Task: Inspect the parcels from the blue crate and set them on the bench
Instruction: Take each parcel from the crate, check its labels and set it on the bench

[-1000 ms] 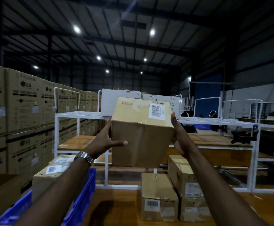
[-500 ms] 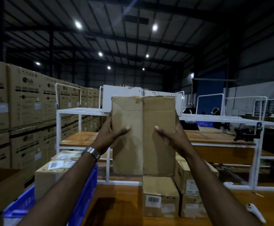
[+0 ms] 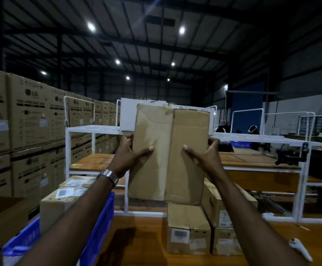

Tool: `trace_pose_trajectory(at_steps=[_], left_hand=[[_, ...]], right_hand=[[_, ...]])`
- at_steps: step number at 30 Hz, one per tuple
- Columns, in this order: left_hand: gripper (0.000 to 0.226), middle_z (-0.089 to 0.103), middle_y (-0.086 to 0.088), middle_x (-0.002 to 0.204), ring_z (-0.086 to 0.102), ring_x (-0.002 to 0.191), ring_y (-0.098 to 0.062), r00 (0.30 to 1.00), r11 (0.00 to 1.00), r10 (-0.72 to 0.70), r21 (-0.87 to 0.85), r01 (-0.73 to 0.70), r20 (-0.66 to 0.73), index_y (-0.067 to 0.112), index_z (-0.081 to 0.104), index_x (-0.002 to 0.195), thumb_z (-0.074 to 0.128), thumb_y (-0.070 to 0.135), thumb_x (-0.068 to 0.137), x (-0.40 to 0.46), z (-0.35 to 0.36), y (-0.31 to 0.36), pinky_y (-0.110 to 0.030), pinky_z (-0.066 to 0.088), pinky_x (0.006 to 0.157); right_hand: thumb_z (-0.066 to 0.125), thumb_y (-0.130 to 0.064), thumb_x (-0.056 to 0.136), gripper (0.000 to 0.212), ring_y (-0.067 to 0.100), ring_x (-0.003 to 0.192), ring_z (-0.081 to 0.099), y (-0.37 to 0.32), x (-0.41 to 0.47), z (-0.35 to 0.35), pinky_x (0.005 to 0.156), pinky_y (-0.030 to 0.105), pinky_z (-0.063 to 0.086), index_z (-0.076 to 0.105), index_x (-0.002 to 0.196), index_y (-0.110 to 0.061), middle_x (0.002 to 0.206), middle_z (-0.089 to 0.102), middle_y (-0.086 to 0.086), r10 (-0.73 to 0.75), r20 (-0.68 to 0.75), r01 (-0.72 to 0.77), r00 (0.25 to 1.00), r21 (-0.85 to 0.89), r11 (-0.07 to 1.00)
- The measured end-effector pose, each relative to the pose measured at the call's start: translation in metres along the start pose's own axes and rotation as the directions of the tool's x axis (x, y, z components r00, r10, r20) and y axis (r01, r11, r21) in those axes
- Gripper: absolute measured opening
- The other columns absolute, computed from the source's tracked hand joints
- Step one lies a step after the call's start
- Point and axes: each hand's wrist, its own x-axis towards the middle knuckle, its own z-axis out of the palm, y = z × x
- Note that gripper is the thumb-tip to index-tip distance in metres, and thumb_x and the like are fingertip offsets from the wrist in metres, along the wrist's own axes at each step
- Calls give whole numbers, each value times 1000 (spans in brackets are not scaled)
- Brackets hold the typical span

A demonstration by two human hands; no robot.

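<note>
Both forearms are bare to the bottom edge of the view, with no sleeve showing on either one. The left hand (image 3: 131, 158) has a metal wristwatch (image 3: 108, 176) just behind it, a silver link bracelet whose flat segments catch the ceiling light and wrap snugly round the wrist. The right hand (image 3: 206, 156) wears nothing that can be seen: no ring, band or glove on the fingers or the wrist, and the left hand's fingers are likewise bare.

Stacked LG cartons (image 3: 27, 116) left, white rack (image 3: 95, 130) behind, white handheld device (image 3: 300, 249) right.
</note>
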Motion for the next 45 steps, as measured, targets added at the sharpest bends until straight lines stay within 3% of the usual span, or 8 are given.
trace_pose_trajectory(at_steps=[5, 10, 18, 22, 31, 37, 42, 45], left_hand=[[41, 66, 2, 131, 65, 111, -7, 999, 995, -32, -94, 30, -10, 29, 58, 127, 71, 40, 90, -2, -1, 4, -28, 59, 83], [88, 46, 5, 159, 45, 143, -22, 982, 990, -115, -59, 125, 151, 37, 34, 160, 57, 79, 86, 1, -9, -2, -48, 36, 122], [117, 61, -9, 147, 64, 130, -31, 977, 972, -145, -160, 170, 155, 33, 48, 153, 55, 102, 58, 0, -19, -8, -53, 57, 101], [130, 60, -13, 146, 62, 131, -33, 982, 963, -139, -214, 165, 130, 26, 49, 152, 61, 103, 48, 0, -22, -10, -60, 53, 104], [137, 65, -9, 138, 68, 121, -24, 976, 977, -10, -208, 56, 217, 17, 37, 155, 94, 72, 43, -8, -18, -19, -35, 62, 85], [137, 62, -13, 138, 70, 117, -25, 974, 982, -31, -173, 71, 225, 21, 37, 154, 103, 51, 38, -3, -14, -16, -32, 63, 82], [97, 60, -13, 139, 72, 112, -16, 984, 985, 22, -170, 9, 179, 22, 32, 157, 85, 7, 77, -1, -14, -12, -30, 63, 81], [102, 61, -11, 137, 71, 115, -18, 985, 983, 56, -184, -25, 162, 23, 33, 156, 92, 16, 72, -2, -13, -15, -31, 63, 82]], right_hand=[[75, -93, 49, 125, 27, 123, 63, 4, 5, -1, 100, 59, 56, 44, 149, -25, 140, 62, 6, 72, 11, -73, 997, 81, 994], [75, -82, 67, 102, 30, 125, 61, 4, 3, 4, 101, 60, 55, 35, 153, -45, 143, 58, 5, 129, 152, -149, 980, 124, 981], [81, -84, 55, 138, 42, 133, 55, -4, 21, -1, 101, 65, 53, 14, 163, -31, 156, 45, 19, 277, 113, -296, 954, 203, 933], [66, -83, 77, 96, 33, 125, 65, -10, 23, -10, 102, 60, 54, 44, 153, -29, 143, 63, 11, 183, 206, -237, 961, 276, 932], [37, -72, 93, 70, 27, 117, 72, -5, 8, -12, 86, 53, 61, 61, 140, -27, 131, 73, 7, 27, 266, -131, 964, 382, 915], [90, -65, 61, 106, 27, 118, 70, 3, 3, -2, 87, 46, 63, 45, 151, -32, 137, 67, 8, 25, 258, -101, 966, 286, 953], [86, -38, 75, 86, 19, 114, 71, 4, 7, -3, 94, 45, 62, 45, 150, -31, 133, 69, 3, -35, 269, -34, 962, 250, 968], [89, -34, 74, 89, 18, 109, 73, -1, 8, -2, 83, 35, 63, 43, 151, -28, 131, 68, 5, -60, 275, -14, 960, 261, 965]])
